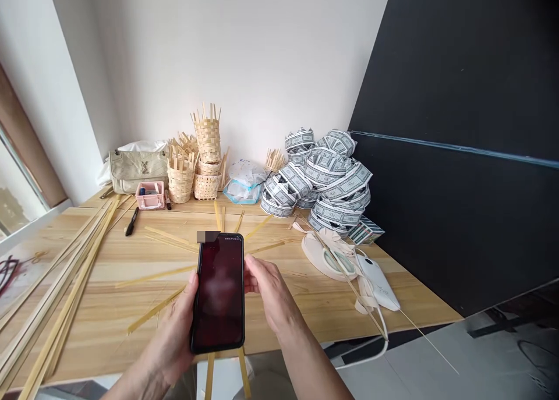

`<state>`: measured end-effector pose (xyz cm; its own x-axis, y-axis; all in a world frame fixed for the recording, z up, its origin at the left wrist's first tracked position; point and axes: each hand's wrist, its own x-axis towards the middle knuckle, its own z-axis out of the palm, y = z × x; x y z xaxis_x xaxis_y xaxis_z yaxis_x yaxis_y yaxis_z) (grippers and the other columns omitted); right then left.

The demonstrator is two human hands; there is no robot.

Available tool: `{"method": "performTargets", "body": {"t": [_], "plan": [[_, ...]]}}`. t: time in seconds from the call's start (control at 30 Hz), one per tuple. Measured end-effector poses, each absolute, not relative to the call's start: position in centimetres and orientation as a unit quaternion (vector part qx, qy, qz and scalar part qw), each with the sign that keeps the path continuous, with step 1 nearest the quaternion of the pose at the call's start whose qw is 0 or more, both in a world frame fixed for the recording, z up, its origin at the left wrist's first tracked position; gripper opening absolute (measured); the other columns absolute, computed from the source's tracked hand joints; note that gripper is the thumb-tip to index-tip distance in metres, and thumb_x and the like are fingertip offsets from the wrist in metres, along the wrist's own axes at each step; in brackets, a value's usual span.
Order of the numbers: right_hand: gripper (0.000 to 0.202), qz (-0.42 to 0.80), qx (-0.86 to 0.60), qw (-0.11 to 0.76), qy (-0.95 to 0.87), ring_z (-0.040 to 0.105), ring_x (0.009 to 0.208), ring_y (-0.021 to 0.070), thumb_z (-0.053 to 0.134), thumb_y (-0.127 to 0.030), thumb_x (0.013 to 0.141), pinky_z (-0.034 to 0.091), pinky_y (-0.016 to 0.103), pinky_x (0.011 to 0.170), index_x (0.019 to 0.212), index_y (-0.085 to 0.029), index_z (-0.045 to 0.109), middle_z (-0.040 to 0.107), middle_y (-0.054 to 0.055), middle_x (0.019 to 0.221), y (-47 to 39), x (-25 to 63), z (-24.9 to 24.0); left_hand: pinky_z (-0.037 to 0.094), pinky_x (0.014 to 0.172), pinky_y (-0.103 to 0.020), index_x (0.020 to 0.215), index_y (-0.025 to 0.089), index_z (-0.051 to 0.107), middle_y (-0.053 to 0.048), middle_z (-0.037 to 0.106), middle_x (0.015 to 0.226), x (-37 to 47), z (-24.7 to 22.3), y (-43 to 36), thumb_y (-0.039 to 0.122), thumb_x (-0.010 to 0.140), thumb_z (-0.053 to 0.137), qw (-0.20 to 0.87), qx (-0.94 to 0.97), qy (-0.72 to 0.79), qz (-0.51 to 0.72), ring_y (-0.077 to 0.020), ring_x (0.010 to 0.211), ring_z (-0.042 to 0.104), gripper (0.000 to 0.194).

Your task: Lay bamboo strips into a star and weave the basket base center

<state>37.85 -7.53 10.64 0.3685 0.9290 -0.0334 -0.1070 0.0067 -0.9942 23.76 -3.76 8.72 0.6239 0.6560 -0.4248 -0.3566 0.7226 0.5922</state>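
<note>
A black smartphone (220,295) is held upright above the table, its dark reddish screen facing me. My left hand (177,327) grips it along the left edge, thumb on the near side and fingers hidden behind. At the phone's right edge is my right hand (271,292), its fingers curled in against the side and partly hidden by the case. Beneath the phone, flat bamboo strips (157,310) fan out like spokes on the wooden table (279,324). The middle where they cross is covered by the phone.
Long bamboo strips (74,295) lie at left beside a black marker (131,222). Woven baskets (207,141), a pink box (151,195) and a beige bag (131,170) stand behind. Patterned ribbon rolls (336,173), a pale tape roll (321,257) and a white device (378,280) sit at right.
</note>
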Motion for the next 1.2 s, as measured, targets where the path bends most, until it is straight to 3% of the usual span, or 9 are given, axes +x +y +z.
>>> {"method": "performTargets", "body": {"t": [0.27,0.4,0.5,0.7,1.2], "plan": [[0.031,0.433,-0.523,0.623,-0.388,0.055,0.077,0.0173,0.053,-0.048,0.074,0.042,0.027,0.066,0.076,-0.018,0.062,0.062,0.002,0.077,-9.0,37.0,10.2,0.048,0.079,-0.036,0.105,0.014,0.059,-0.009,0.067,0.094,23.4,8.6,-3.1,0.047,0.081,0.046,0.874,0.244,0.311,0.283,-0.0250,0.089,0.062,0.043],[0.027,0.460,-0.496,0.607,-0.417,0.054,0.088,0.0187,0.052,-0.040,0.077,0.041,0.029,0.076,0.093,-0.019,0.060,0.062,0.003,0.091,-9.5,36.6,10.3,0.045,0.084,-0.037,0.103,0.014,0.061,-0.009,0.068,0.094,23.3,8.6,-2.9,0.044,0.081,0.047,0.882,0.238,0.292,0.284,-0.0252,0.090,0.061,0.040],[0.031,0.489,-0.466,0.614,-0.407,0.053,0.095,0.0195,0.052,-0.033,0.077,0.040,0.031,0.081,0.105,-0.021,0.055,0.061,0.004,0.099,-9.6,36.1,10.7,0.045,0.084,-0.037,0.103,0.014,0.061,-0.009,0.068,0.093,23.2,8.6,-2.6,0.043,0.082,0.047,0.882,0.237,0.281,0.296,-0.0250,0.089,0.062,0.039],[0.040,0.490,-0.444,0.641,-0.389,0.052,0.099,0.0200,0.056,-0.022,0.069,0.037,0.037,0.088,0.109,-0.021,0.052,0.060,0.004,0.104,-9.6,35.2,10.5,0.046,0.083,-0.037,0.106,0.014,0.059,-0.008,0.068,0.093,23.1,9.0,-2.4,0.041,0.083,0.046,0.871,0.245,0.285,0.316,-0.0240,0.086,0.063,0.039],[0.040,0.464,-0.466,0.648,-0.384,0.053,0.097,0.0184,0.058,-0.021,0.069,0.044,0.030,0.079,0.107,-0.022,0.048,0.060,0.003,0.102,-9.0,35.0,9.2,0.045,0.086,-0.038,0.110,0.013,0.057,-0.010,0.067,0.097,23.4,8.9,-2.5,0.045,0.082,0.045,0.877,0.264,0.263,0.302,-0.0251,0.088,0.062,0.043]]}}
